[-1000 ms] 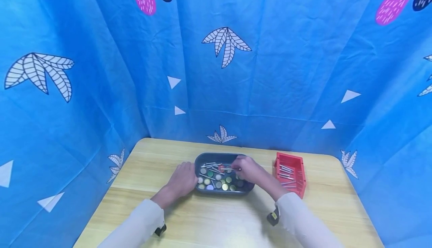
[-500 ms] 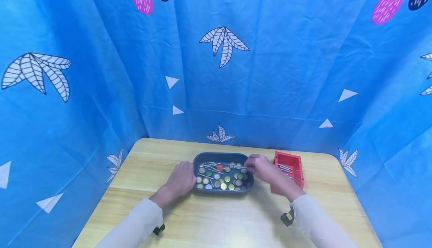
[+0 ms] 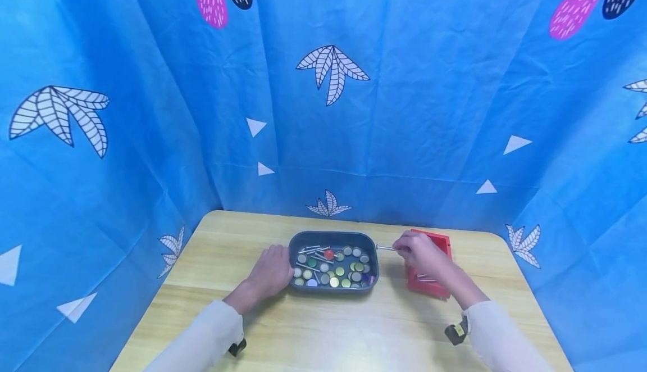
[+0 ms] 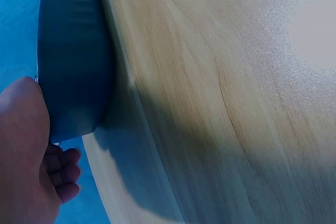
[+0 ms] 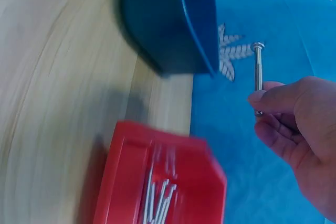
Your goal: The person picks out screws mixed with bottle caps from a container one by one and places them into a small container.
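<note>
Near the red bin [image 5: 197, 187], right hand [image 5: 304, 129] with pinched bolt [image 5: 258, 72], long axis crosswise, head toward dark tray [image 5: 163, 24].

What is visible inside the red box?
Several silvery pins lie inside the red box. In the head view, the right hand and forearm cover much of its interior; the right wrist view cuts off one end.

Left sleeve [image 3: 199, 332]: long, off-white
Right sleeve [image 3: 500, 332]: matching off-white
Left wristpiece [image 3: 237, 348]: small, black
Right wristpiece [image 3: 456, 334]: black, boxy, yellow marking [image 3: 459, 330]
Left hand [image 3: 271, 271], right hand [image 3: 422, 251]: bare
</note>
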Motion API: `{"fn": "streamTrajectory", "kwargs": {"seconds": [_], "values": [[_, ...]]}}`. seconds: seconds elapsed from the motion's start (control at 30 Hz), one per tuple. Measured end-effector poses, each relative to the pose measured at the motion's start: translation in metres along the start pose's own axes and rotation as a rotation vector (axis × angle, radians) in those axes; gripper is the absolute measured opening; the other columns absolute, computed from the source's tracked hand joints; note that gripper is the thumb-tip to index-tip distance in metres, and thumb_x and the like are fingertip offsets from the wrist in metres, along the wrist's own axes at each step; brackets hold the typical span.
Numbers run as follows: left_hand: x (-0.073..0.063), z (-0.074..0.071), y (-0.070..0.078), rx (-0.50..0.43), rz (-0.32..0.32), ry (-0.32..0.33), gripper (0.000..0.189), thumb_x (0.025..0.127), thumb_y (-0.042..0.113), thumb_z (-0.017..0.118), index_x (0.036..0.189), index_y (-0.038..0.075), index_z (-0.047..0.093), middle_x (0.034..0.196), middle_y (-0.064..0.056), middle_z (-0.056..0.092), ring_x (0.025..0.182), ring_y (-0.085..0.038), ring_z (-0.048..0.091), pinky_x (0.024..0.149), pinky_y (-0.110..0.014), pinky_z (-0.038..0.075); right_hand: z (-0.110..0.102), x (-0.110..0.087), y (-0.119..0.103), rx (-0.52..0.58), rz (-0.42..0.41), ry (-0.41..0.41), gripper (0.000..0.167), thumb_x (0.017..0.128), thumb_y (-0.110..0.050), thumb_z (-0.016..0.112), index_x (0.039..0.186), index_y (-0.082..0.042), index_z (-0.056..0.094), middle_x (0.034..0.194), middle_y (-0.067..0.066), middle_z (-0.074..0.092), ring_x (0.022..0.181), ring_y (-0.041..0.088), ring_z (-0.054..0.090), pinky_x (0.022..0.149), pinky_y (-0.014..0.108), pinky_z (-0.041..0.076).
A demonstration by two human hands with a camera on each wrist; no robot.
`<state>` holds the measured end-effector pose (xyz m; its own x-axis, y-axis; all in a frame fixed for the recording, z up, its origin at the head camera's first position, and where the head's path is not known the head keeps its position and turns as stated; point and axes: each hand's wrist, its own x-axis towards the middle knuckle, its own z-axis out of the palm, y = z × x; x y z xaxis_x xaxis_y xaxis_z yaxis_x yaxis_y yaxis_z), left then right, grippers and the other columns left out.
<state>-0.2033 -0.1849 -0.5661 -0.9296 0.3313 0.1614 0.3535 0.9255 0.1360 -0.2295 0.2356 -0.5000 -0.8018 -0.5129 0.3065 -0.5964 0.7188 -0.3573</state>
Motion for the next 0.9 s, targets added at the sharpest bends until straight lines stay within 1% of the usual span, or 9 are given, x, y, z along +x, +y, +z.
{"fn": "streamTrajectory", "kwargs": {"seconds": [0.17, 0.3, 0.43, 0.53, 0.7, 0.8, 0.9], "values": [[0.0, 0.002, -0.002, 0.0, -0.005, -0.005, 0.028, 0.093, 0.023, 0.059, 0.106, -0.002, 0.06, 0.09, -0.007, 0.054, 0.085, -0.023, 0.047, 0.082, -0.04, 0.044, -0.003, -0.014, 0.019, -0.021, 0.027, 0.062, 0.018, 0.079, 0.004, 0.083, 0.093, -0.007, 0.081, 0.088, 0.005, 0.077, 0.08, 0.018, 0.072, 0.073, 0.034, 0.061], [-0.002, 0.003, -0.002, -0.002, -0.006, -0.006, 0.028, 0.093, 0.023, 0.06, 0.107, -0.002, 0.06, 0.09, -0.008, 0.055, 0.085, -0.023, 0.048, 0.083, -0.041, 0.045, -0.002, -0.025, 0.034, -0.022, 0.054, 0.073, 0.016, 0.079, 0.003, 0.083, 0.091, -0.007, 0.081, 0.085, 0.003, 0.075, 0.077, 0.016, 0.071, 0.07, 0.03, 0.061], [-0.002, 0.003, -0.002, -0.005, -0.01, -0.009, 0.027, 0.094, 0.022, 0.059, 0.107, -0.001, 0.06, 0.09, -0.007, 0.054, 0.085, -0.022, 0.047, 0.082, -0.039, 0.044, -0.003, -0.033, 0.046, -0.042, 0.076, 0.085, 0.014, 0.08, 0.005, 0.081, 0.089, -0.006, 0.08, 0.083, 0.003, 0.075, 0.077, 0.017, 0.069, 0.071, 0.035, 0.059], [-0.002, 0.003, -0.001, -0.011, -0.019, -0.007, 0.027, 0.094, 0.023, 0.059, 0.107, -0.001, 0.06, 0.089, -0.006, 0.053, 0.084, -0.022, 0.046, 0.082, -0.04, 0.044, -0.006, -0.038, 0.052, -0.055, 0.107, 0.076, 0.015, 0.08, 0.006, 0.079, 0.092, -0.004, 0.08, 0.086, 0.006, 0.075, 0.08, 0.022, 0.071, 0.074, 0.041, 0.06], [-0.002, 0.002, 0.001, -0.016, -0.026, -0.015, 0.029, 0.094, 0.023, 0.058, 0.108, -0.002, 0.06, 0.091, -0.007, 0.055, 0.086, -0.023, 0.047, 0.083, -0.04, 0.044, -0.013, -0.044, 0.059, -0.068, 0.171, 0.047, 0.019, 0.081, 0.008, 0.076, 0.097, -0.001, 0.08, 0.093, 0.013, 0.076, 0.087, 0.03, 0.073, 0.079, 0.047, 0.061], [-0.003, 0.002, 0.001, -0.018, -0.019, 0.005, 0.028, 0.094, 0.022, 0.058, 0.108, -0.002, 0.06, 0.09, -0.008, 0.056, 0.085, -0.023, 0.048, 0.081, -0.04, 0.045, -0.016, -0.046, 0.063, -0.075, 0.199, 0.038, 0.019, 0.081, 0.009, 0.076, 0.098, 0.0, 0.08, 0.095, 0.016, 0.076, 0.09, 0.033, 0.073, 0.081, 0.049, 0.06], [-0.003, 0.002, 0.001, -0.019, -0.005, 0.029, 0.027, 0.093, 0.021, 0.059, 0.106, -0.002, 0.061, 0.089, -0.008, 0.055, 0.083, -0.023, 0.048, 0.079, -0.04, 0.044, -0.016, -0.048, 0.065, -0.079, 0.227, 0.026, 0.018, 0.082, 0.008, 0.077, 0.098, 0.0, 0.08, 0.094, 0.016, 0.076, 0.089, 0.033, 0.072, 0.083, 0.051, 0.06]]}}
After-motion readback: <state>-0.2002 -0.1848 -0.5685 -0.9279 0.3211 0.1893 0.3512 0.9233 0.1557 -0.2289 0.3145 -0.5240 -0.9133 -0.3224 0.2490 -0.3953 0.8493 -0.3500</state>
